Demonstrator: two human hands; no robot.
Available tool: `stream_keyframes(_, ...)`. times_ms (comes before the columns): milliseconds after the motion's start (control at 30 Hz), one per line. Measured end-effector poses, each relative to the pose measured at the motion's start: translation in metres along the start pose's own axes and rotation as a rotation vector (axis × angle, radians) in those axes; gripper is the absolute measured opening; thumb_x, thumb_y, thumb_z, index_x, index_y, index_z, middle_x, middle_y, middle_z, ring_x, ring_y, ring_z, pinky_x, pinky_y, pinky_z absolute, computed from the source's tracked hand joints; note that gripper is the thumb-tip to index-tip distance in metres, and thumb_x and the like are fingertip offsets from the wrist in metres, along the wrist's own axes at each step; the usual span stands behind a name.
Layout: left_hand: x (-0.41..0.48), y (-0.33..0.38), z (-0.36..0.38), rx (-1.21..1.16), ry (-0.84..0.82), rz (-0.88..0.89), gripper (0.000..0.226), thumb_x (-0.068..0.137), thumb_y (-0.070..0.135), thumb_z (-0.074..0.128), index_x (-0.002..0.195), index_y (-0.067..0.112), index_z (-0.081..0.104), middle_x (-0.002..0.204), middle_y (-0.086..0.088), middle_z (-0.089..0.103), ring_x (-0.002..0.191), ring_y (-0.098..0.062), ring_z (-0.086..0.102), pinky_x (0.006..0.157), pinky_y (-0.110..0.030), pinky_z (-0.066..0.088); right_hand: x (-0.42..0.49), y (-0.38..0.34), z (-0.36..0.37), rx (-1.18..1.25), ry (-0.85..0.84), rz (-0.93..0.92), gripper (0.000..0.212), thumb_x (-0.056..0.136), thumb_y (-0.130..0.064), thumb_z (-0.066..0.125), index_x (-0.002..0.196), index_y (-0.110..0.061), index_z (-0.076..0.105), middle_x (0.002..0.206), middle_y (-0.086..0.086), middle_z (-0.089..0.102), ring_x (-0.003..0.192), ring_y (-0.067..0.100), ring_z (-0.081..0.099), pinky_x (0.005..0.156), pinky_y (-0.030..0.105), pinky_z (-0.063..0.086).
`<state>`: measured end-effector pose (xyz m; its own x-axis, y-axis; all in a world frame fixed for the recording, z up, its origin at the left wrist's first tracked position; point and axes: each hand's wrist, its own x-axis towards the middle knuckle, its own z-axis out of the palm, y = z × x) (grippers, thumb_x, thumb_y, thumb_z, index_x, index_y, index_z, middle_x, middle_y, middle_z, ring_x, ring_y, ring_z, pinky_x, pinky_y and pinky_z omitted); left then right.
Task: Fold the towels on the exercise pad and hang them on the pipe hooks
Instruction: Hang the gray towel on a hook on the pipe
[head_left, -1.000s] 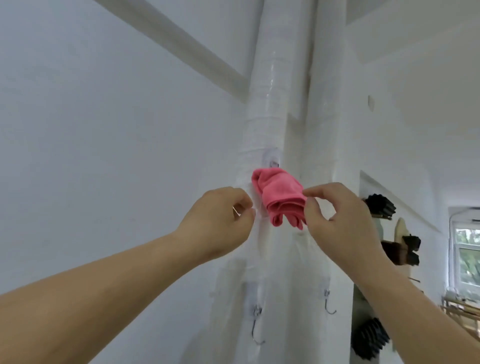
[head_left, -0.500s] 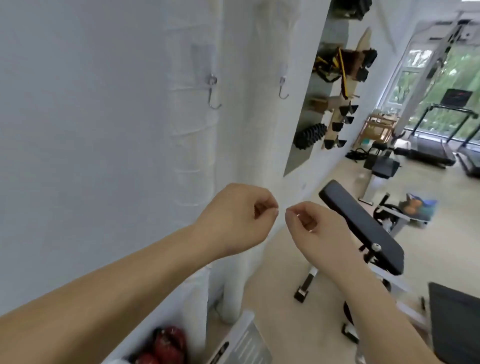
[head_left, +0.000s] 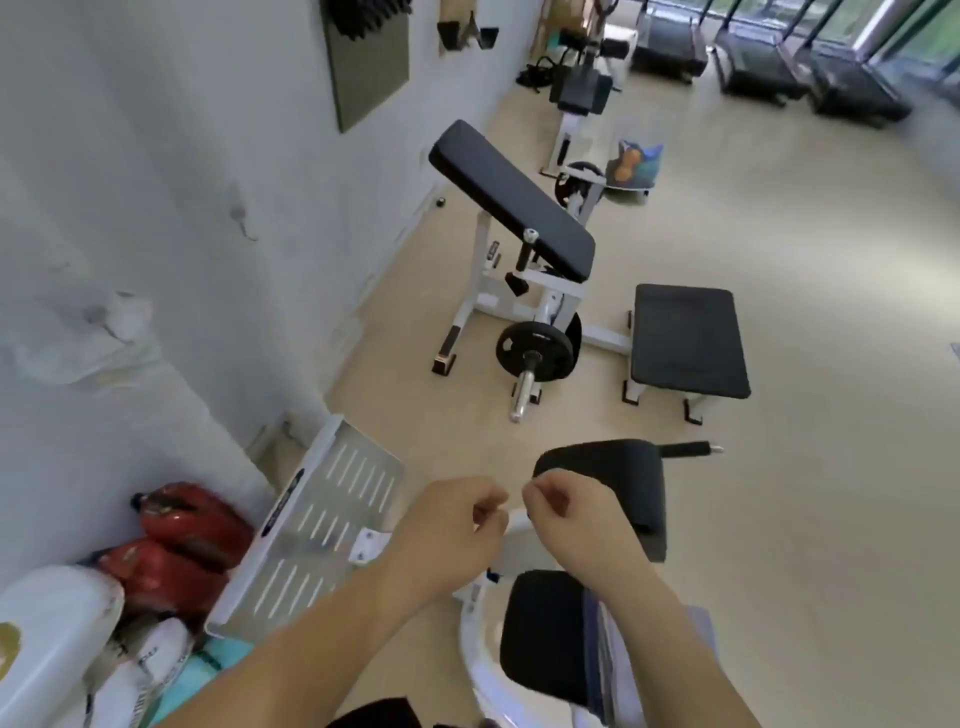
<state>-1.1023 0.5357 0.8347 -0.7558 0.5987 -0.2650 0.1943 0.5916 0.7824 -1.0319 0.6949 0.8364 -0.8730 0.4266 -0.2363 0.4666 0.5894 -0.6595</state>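
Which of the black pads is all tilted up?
The long pad by the wall, above the weight plate. It slopes, while the square pad to its right lies flat.

Black bench pads (head_left: 511, 200), white frame (head_left: 485, 291), red bags (head_left: 195, 525), beige floor (head_left: 831, 467).

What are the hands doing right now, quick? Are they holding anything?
Bare left hand: closed, fingers curled, nothing visible in it.
Bare right hand: closed, fingers curled, nothing visible in it.
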Motion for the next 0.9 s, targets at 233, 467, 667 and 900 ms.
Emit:
stream_keyframes(233, -0.005, 0.019, 0.159, -0.082, -0.197, -0.105, 0.023, 0.098, 0.023, 0.063, 0.119, 0.026, 0.07, 0.11, 0.017, 0.071, 0.099, 0.003, 0.064, 0.097, -0.021, 0.053, -0.059, 0.161, -0.039, 0.022, 0.032, 0.193, 0.018, 0.098, -0.029, 0.057, 0.083, -0.027, 0.068, 0.082, -0.008, 0.069, 0.079, 0.005, 0.062, 0.07, 0.022, 0.047)
stream_keyframes(467, -0.015, 0.007, 0.232, -0.087, -0.198, -0.26, 0.022, 0.095, 0.025, 0.069, 0.107, 0.035, 0.054, 0.099, 0.019, 0.06, 0.09, 0.0, 0.062, 0.071, -0.008, 0.045, -0.101, 0.257, -0.03, 0.06, 0.07, 0.478, 0.038, 0.097, -0.027, 0.058, 0.134, -0.019, 0.059, 0.126, 0.007, 0.062, 0.106, 0.023, 0.063, 0.082, 0.027, 0.042)
stream_keyframes(667, -0.005, 0.001, 0.252, -0.053, -0.215, -0.379, 0.03, 0.085, 0.028, 0.08, 0.101, 0.017, 0.057, 0.081, 0.0, 0.067, 0.07, -0.009, 0.063, 0.06, -0.021, 0.048, -0.113, 0.277, -0.021, 0.183, 0.005, 0.679, 0.037, 0.095, -0.035, 0.059, 0.126, -0.017, 0.053, 0.108, 0.004, 0.069, 0.096, 0.025, 0.066, 0.08, 0.037, 0.053)
stream_keyframes(900, -0.021, -0.006, 0.27, -0.114, -0.233, -0.404, 0.018, 0.088, 0.021, 0.076, 0.095, 0.021, 0.059, 0.084, 0.001, 0.067, 0.076, -0.011, 0.064, 0.06, -0.022, 0.052, -0.129, 0.296, -0.031, 0.219, -0.006, 0.781, 0.035, 0.079, -0.044, 0.065, 0.074, -0.01, 0.064, 0.069, 0.0, 0.068, 0.062, 0.019, 0.058, 0.064, 0.036, 0.054)
